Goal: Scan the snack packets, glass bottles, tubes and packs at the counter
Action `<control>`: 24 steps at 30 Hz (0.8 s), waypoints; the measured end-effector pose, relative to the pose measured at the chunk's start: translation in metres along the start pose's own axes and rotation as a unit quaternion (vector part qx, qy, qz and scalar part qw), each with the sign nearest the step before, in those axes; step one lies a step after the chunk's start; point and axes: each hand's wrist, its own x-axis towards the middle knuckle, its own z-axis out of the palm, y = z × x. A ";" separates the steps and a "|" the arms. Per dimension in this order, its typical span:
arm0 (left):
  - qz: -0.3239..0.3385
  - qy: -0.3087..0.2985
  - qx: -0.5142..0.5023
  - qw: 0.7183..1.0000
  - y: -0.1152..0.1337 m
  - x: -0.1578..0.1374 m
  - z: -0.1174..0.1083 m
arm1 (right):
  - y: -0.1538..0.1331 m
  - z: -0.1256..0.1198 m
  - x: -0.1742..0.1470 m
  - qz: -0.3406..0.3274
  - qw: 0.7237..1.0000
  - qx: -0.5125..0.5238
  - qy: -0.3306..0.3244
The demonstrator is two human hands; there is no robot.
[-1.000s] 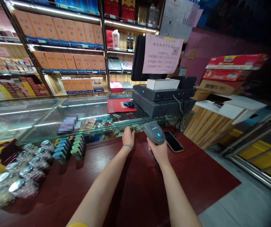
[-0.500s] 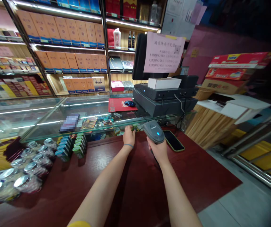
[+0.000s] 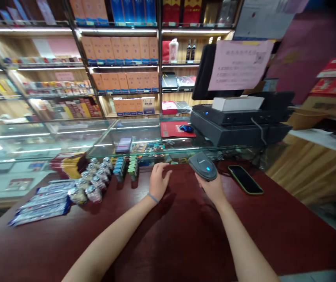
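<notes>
My right hand (image 3: 213, 188) is wrapped round the handle of a dark grey barcode scanner (image 3: 203, 166), whose head shows a blue light. To its left, my left hand (image 3: 159, 182) hovers over or rests on the dark red counter (image 3: 179, 235); thumb and fingers are apart, and nothing shows between them. Left of that hand stand a row of small green-topped containers (image 3: 132, 169) and a row of blue-topped ones (image 3: 119, 169). Beyond these are several clear jars with silver lids (image 3: 93, 192). A phone (image 3: 246, 180) lies to the right of the scanner.
Blue-and-white packets (image 3: 43, 203) lie at the counter's left. Behind the counter runs a glass display case (image 3: 103, 145), with a purple-toned phone (image 3: 123, 145) and a mouse (image 3: 186, 128) on top. A monitor (image 3: 205, 74) stands above a cash drawer (image 3: 229, 131) at back right.
The view has swung left. My left hand has come away from the glass edge and opened; the small green item at its fingers no longer shows there. My right hand still holds the scanner.
</notes>
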 end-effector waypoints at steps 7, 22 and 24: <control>-0.029 0.154 0.112 0.981 -0.030 -0.028 -0.110 | -0.001 0.033 -0.021 -0.022 0.997 -0.031 -0.062; -0.130 -0.023 0.114 0.985 -0.068 -0.040 -0.127 | -0.026 0.063 -0.051 -0.076 0.962 -0.135 -0.226; -0.134 -0.042 0.115 0.983 -0.068 -0.039 -0.127 | -0.024 0.064 -0.051 -0.077 0.961 -0.140 -0.225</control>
